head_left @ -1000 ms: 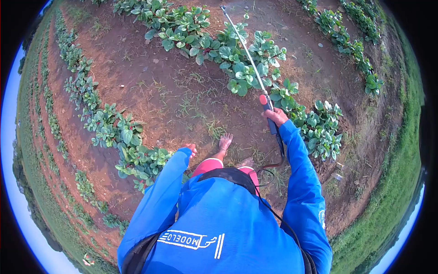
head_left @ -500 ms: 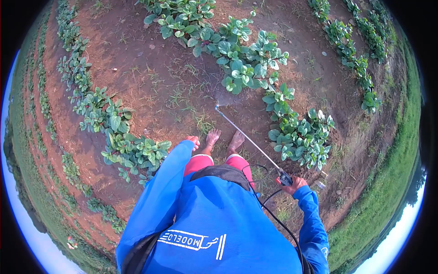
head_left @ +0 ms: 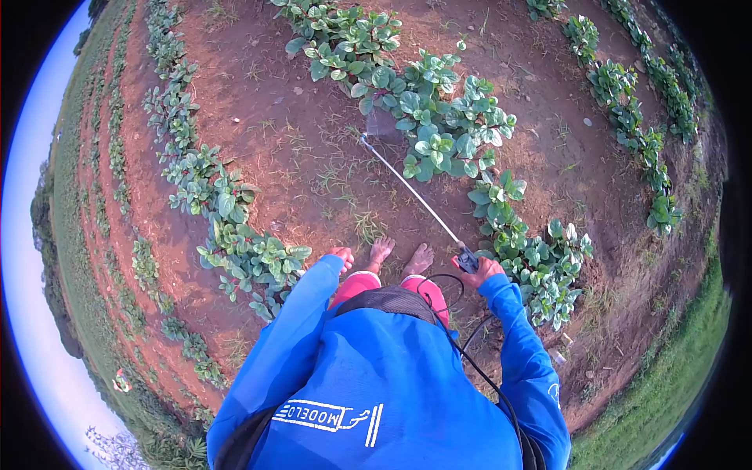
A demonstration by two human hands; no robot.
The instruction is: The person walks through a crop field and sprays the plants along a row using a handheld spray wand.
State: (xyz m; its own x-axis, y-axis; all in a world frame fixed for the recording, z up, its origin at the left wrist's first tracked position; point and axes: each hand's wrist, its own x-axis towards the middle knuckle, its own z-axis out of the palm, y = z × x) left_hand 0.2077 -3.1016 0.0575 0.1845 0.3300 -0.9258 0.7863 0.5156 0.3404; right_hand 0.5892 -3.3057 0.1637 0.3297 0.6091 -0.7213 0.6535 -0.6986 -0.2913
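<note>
Your blue shirt [head_left: 392, 368] is nearest, a black hose [head_left: 475, 363] running down its right side. Your left hand [head_left: 342, 258] hangs beside the left thigh, fingers curled; whether they hold anything cannot be told. Your right hand [head_left: 484, 272] has its fingers closed around the handle of the spray wand [head_left: 411, 191]. The wand slants forward and left past your bare feet [head_left: 418, 259], its tip near the middle leafy row [head_left: 427, 149]. Grass [head_left: 666, 368] borders the plot at far right.
</note>
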